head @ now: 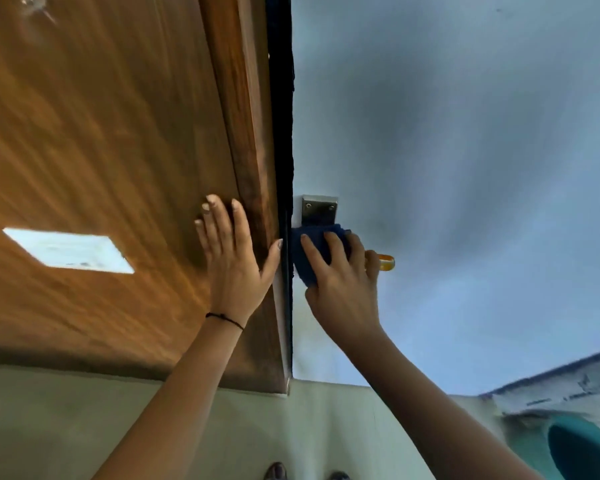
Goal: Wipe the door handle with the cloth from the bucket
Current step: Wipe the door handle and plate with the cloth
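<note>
A dark blue cloth [305,251] is wrapped over the door handle, and my right hand [340,282] is closed around it. Only the handle's metal mounting plate [318,209] shows above the cloth; the grip itself is hidden. An orange ring-like object [386,263] sticks out past my right fingers. My left hand [234,258] lies flat with fingers spread on the brown wooden door [101,150], close to its edge. The bucket [582,452] is a teal shape at the lower right corner.
A pale blue-grey surface [465,168] fills the right side. A dark gap [280,98] runs between it and the wooden door. A white label [70,251] sits on the wood. Pale floor [84,427] lies below, with my feet [276,472] at the bottom edge.
</note>
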`<state>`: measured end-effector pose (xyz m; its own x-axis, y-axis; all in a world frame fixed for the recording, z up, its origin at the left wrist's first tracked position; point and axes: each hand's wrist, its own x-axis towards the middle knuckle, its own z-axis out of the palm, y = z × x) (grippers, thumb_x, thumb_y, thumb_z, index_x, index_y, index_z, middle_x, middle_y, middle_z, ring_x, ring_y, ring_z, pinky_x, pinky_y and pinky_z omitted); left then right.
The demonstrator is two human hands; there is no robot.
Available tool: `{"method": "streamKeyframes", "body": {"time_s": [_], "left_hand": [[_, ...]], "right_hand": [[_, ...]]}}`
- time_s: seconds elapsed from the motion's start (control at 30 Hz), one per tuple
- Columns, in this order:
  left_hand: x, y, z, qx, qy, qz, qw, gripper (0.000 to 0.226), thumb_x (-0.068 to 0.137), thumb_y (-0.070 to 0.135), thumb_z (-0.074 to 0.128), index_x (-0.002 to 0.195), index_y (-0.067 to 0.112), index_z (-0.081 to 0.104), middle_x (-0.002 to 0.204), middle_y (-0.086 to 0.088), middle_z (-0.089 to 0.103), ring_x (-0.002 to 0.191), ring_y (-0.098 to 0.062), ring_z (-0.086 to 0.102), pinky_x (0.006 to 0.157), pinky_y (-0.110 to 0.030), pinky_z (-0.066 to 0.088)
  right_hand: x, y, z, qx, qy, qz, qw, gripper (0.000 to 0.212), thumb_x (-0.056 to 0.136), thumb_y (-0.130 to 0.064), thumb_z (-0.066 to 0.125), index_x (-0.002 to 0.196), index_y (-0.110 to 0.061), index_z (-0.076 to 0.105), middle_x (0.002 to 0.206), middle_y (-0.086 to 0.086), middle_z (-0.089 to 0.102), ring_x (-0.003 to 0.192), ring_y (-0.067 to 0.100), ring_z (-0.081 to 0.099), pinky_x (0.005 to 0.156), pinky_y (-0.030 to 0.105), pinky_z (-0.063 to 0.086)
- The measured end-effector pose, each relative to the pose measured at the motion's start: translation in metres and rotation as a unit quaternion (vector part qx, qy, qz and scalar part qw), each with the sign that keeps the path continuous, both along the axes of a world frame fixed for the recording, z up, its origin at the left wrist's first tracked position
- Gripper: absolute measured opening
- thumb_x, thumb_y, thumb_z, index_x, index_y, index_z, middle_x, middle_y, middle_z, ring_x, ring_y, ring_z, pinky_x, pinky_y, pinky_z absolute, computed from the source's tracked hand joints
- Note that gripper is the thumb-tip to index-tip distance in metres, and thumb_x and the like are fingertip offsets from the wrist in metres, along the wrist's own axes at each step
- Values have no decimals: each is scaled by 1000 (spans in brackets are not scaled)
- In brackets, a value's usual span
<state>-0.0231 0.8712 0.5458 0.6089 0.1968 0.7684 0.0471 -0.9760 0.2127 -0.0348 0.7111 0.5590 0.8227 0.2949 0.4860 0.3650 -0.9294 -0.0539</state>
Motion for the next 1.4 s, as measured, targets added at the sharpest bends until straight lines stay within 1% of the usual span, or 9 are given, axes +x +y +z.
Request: {"method": "streamKeyframes", "body": {"time_s": [0.23, 0.37, 0.5, 0.6, 0.67, 0.83, 1.03, 1.23, 1.4], "left_hand": [[10, 7, -8, 29, -57, -28, 998, 92, 90, 47, 47, 149, 20, -19, 142, -25, 13, 143, -14, -26, 118, -35, -13], [12, 9, -13, 42, -68, -33, 996, 90, 91, 47, 45, 149, 19, -17, 142, -25, 10, 144, -15, -25, 118, -37, -13], [12, 11, -11, 65, -66, -33, 995, 86, 93, 49, 41, 149, 18, -17, 153, -19, -10, 144, -17, -25, 118, -38, -13], [11, 12, -13, 77, -73, -39, 994, 85, 93, 48, 39, 149, 16, -16, 145, -25, 10, 144, -18, -24, 118, -38, -12], [11, 13, -11, 79, -75, -46, 993, 84, 94, 48, 37, 150, 16, -15, 144, -25, 13, 144, -19, -24, 118, -39, -12], [12, 17, -17, 115, -86, -68, 987, 79, 95, 49, 30, 150, 13, -13, 157, -7, -27, 145, -21, -23, 118, -41, -13], [14, 22, -21, 134, -95, -76, 984, 80, 95, 48, 33, 150, 10, -10, 157, -8, -25, 145, -23, -21, 118, -43, -12], [15, 22, -25, 131, -109, -92, 981, 77, 95, 44, 32, 151, 9, -7, 158, -7, -21, 146, -23, -18, 118, -43, -11], [15, 22, -26, 133, -112, -92, 980, 80, 93, 42, 37, 151, 8, -7, 158, -7, -21, 146, -23, -18, 118, -44, -9]], "right_hand": [[13, -47, 0, -3, 18, -103, 995, 53, 73, -24, 71, 124, -26, 57, 117, 1, 64, 110, 28, 58, 100, 47, 25], [17, -39, 3, 23, 42, -68, 997, 55, 70, -21, 75, 122, -24, 58, 116, 1, 65, 113, 29, 56, 103, 47, 20], [16, 6, 3, 14, 27, -45, 999, 59, 67, -16, 75, 123, -24, 56, 112, 2, 67, 108, 30, 59, 103, 50, 28], [15, -9, 0, 5, 2, -44, 999, 60, 67, -14, 76, 123, -25, 57, 111, 1, 67, 107, 28, 60, 102, 48, 23], [14, -33, 0, 23, 14, -61, 998, 55, 69, -17, 74, 121, -26, 58, 112, 0, 66, 109, 27, 60, 103, 49, 20], [10, -38, -3, 51, 33, -90, 994, 55, 70, -15, 75, 121, -27, 57, 115, -1, 64, 115, 26, 57, 107, 56, 20], [5, 7, -10, 40, 2, -50, 998, 63, 73, -11, 72, 130, -26, 52, 129, 3, 60, 125, 28, 51, 106, 54, 23], [4, -43, -12, 83, 18, -141, 986, 59, 75, -8, 71, 127, -30, 54, 127, -5, 58, 127, 21, 48, 109, 59, 17], [4, 0, -12, 70, -5, -70, 995, 57, 75, -9, 69, 127, -27, 55, 126, -1, 61, 125, 24, 51, 108, 59, 19]]}}
